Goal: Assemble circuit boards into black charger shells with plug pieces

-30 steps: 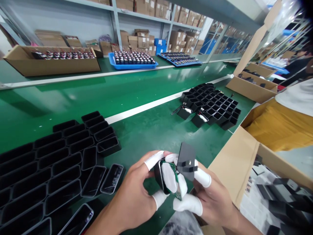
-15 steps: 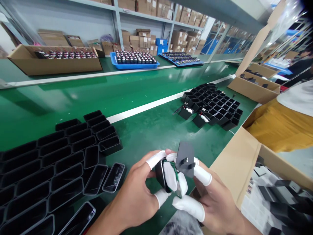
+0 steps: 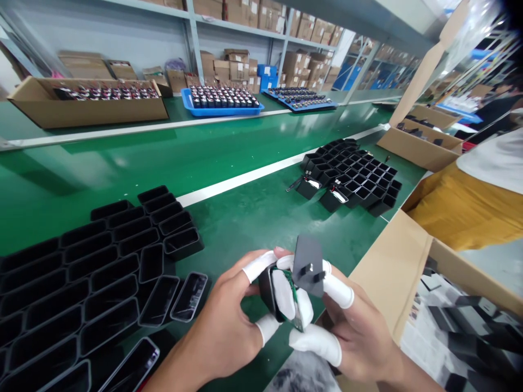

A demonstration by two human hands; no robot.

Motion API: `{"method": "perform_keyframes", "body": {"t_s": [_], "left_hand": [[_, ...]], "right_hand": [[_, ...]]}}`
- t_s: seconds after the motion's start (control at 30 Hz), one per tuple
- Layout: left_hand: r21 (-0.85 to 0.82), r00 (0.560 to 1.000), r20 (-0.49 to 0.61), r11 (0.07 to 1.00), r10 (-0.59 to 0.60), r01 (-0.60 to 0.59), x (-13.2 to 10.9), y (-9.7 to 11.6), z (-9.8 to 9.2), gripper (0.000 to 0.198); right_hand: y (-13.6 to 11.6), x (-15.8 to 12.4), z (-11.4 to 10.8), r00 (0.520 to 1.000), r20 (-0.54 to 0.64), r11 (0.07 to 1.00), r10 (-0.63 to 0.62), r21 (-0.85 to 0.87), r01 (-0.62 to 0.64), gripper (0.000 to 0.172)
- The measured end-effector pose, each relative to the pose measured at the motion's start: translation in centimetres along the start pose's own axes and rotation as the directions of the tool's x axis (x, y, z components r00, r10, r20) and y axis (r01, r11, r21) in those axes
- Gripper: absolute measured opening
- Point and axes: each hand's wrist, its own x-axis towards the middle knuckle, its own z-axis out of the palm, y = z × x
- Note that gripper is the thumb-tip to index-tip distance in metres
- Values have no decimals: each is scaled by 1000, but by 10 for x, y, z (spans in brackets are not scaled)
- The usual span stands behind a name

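Both my hands wear white finger cots and meet low in the middle of the view. My left hand (image 3: 229, 321) is closed round a small black casing (image 3: 266, 291) with a green circuit board (image 3: 295, 305) showing inside it. My right hand (image 3: 355, 337) pinches a flat black cover plate with two metal prongs (image 3: 308, 265) and holds it against the casing's open end. Left of my hands lie rows of empty black casings (image 3: 102, 272) on the green belt (image 3: 245, 218).
A second cluster of black casings (image 3: 351, 177) lies further right on the belt. An open cardboard box (image 3: 392, 272) with black parts stands at my right. Another person in yellow (image 3: 461, 209) sits beyond it. Blue trays (image 3: 223, 103) and a long carton (image 3: 87, 103) line the far side.
Almost nothing has moved; my hands keep the casing and the cover plate together, shifting only slightly as the camera moves.
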Motion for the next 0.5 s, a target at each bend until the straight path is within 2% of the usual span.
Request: {"method": "perform_keyframes", "body": {"t_s": [0.13,0.5], "left_hand": [[-9,1000,6,1000,8,-8,2,1,-1,64],[-32,999,-11,998,-46,45,2,-1,0,68]], "right_hand": [[-2,-4,-2,1000,-5,998,-19,-56,19,80],[-2,2,-2,998,-66,997,4,71,1,68]]}}
